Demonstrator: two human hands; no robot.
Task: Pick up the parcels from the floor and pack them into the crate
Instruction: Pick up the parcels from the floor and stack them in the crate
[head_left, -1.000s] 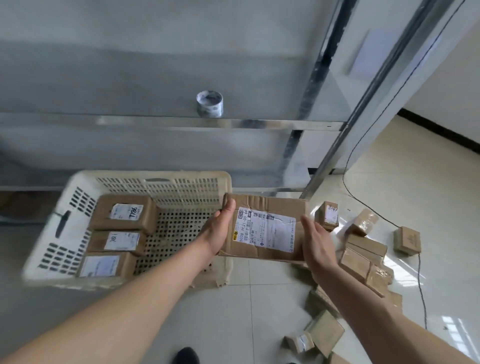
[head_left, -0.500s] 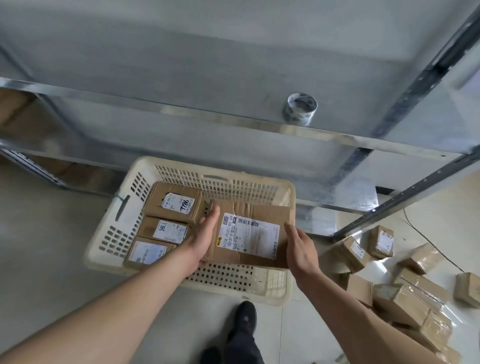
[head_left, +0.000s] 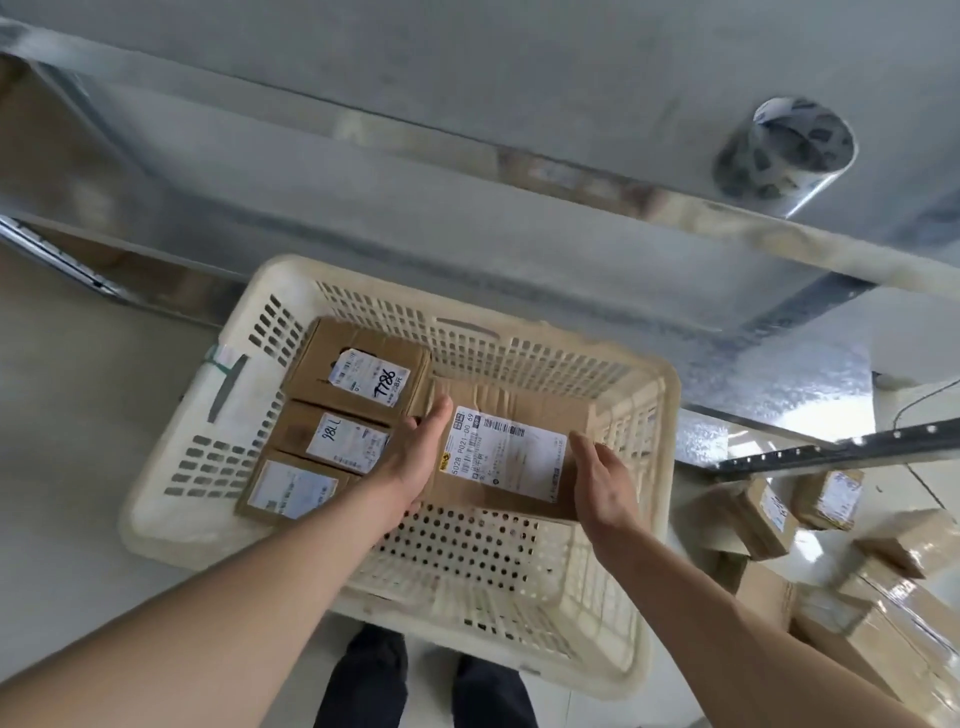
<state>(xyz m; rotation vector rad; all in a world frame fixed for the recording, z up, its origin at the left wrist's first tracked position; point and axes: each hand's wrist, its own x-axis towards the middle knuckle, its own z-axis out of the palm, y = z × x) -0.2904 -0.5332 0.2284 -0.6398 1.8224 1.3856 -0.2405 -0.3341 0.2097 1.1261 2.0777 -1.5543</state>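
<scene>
- Shelf (head_left: 467, 104) above, tape roll (head_left: 784, 150) on it.
- Crate (head_left: 644, 519) on floor, three parcels (head_left: 358, 376) along its left side.
- Big parcel (head_left: 498, 452) inside crate, label up.
- Left hand (head_left: 415, 457) and right hand (head_left: 602, 478) clasp its opposite edges, fingers curled around them.

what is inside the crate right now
Three labelled parcels lie in a row along the left wall of the crate. Both hands hold a larger parcel beside them. Bare perforated floor shows nearer; what lies under the larger parcel is hidden.
</scene>
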